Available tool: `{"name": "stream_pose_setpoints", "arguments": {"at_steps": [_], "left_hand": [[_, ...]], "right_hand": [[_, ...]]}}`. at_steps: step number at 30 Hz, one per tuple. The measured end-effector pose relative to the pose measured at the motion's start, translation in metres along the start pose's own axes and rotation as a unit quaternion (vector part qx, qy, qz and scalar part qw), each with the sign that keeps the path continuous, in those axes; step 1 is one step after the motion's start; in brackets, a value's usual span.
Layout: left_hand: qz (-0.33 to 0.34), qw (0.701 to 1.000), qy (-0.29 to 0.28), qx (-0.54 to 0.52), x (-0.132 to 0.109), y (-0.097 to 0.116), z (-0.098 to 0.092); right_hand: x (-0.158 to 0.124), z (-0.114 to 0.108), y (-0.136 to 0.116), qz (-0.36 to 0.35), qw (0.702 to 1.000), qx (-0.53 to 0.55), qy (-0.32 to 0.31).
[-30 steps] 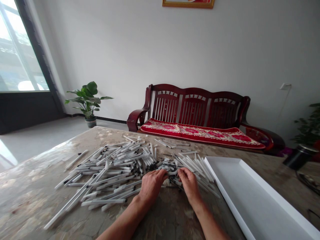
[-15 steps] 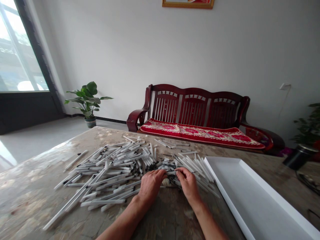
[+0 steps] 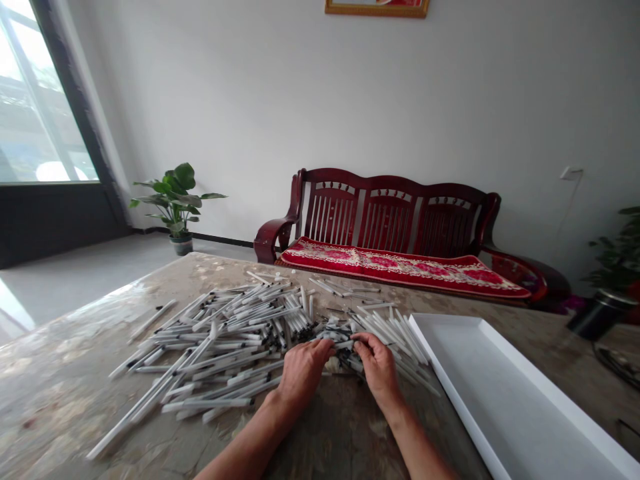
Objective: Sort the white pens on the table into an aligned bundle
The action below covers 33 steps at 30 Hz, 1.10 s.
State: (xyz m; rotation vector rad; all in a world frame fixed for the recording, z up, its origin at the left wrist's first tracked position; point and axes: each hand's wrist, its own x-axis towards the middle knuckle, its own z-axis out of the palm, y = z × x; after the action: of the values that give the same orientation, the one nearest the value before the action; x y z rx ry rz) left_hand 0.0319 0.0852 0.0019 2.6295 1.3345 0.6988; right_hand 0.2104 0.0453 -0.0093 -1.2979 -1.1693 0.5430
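Between my two hands lies a short whitish pen (image 3: pixel 343 345) with a dark end, held level just above the table. My left hand (image 3: pixel 303 369) has thumb and fingers pinched on its left end. At the other end, my right hand (image 3: pixel 378 368) grips it between thumb and index finger. Small black and clear pen parts (image 3: pixel 336 328) are heaped right behind the fingertips, partly hidden by them. To the left spreads a big loose pile of white pens (image 3: pixel 225 340), many with black ends. Slimmer white tubes (image 3: pixel 395 333) fan out beside my right hand.
A shallow white tray (image 3: pixel 520 393) stands on the table (image 3: pixel 55 393) at the right. Behind it are a dark cylinder (image 3: pixel 600 313) and a cable. A wooden bench (image 3: pixel 385 213) with a red cover and a potted plant (image 3: pixel 177 200) stand beyond the table.
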Motion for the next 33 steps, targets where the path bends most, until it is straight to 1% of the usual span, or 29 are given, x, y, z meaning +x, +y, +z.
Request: {"name": "stream_pose_setpoints", "arguments": {"at_steps": [4, 6, 8, 10, 12, 16, 21, 23, 26, 28, 30, 33], "left_hand": [[-0.018, 0.999, -0.026, -0.019, 0.001, 0.001, 0.001], [-0.031, 0.999, -0.035, -0.025, 0.000, 0.002, 0.001], [-0.038, 0.998, -0.037, -0.026, 0.000, 0.003, -0.001], [-0.035, 0.999, -0.032, -0.021, 0.000, 0.004, -0.002], [-0.023, 0.999, -0.025, -0.014, 0.000, 0.004, -0.003], [-0.003, 1.000, -0.028, -0.002, 0.000, 0.004, -0.002], [-0.075, 0.996, -0.046, -0.022, 0.002, 0.000, -0.002], [-0.088, 0.995, -0.043, -0.022, 0.002, -0.001, -0.004], [-0.071, 0.997, -0.030, -0.010, 0.002, -0.001, -0.005], [-0.049, 0.999, -0.022, -0.003, 0.001, 0.000, -0.005], [-0.026, 1.000, -0.016, 0.000, 0.001, 0.001, -0.004], [-0.003, 1.000, -0.006, 0.004, 0.000, 0.001, -0.001]], "right_hand": [[0.001, 0.000, -0.004, -0.015, 1.000, 0.007, 0.011], [0.000, 0.000, -0.007, -0.004, 1.000, 0.016, 0.008], [-0.001, -0.001, -0.011, 0.022, 0.999, 0.034, 0.001], [-0.002, -0.002, -0.014, 0.058, 0.997, 0.048, -0.005], [-0.002, -0.002, -0.017, 0.080, 0.996, 0.041, -0.017], [-0.002, -0.003, -0.016, 0.062, 0.998, 0.008, -0.029], [0.002, -0.005, -0.005, 0.061, 0.998, 0.023, -0.005], [0.003, -0.005, 0.000, 0.044, 0.999, 0.012, 0.009], [0.002, -0.004, 0.003, 0.005, 1.000, -0.003, 0.018], [0.001, -0.002, 0.001, -0.007, 1.000, -0.001, 0.011], [0.000, -0.001, -0.002, -0.002, 1.000, 0.003, -0.001], [0.000, -0.001, -0.005, 0.031, 0.999, 0.015, -0.015]]}}
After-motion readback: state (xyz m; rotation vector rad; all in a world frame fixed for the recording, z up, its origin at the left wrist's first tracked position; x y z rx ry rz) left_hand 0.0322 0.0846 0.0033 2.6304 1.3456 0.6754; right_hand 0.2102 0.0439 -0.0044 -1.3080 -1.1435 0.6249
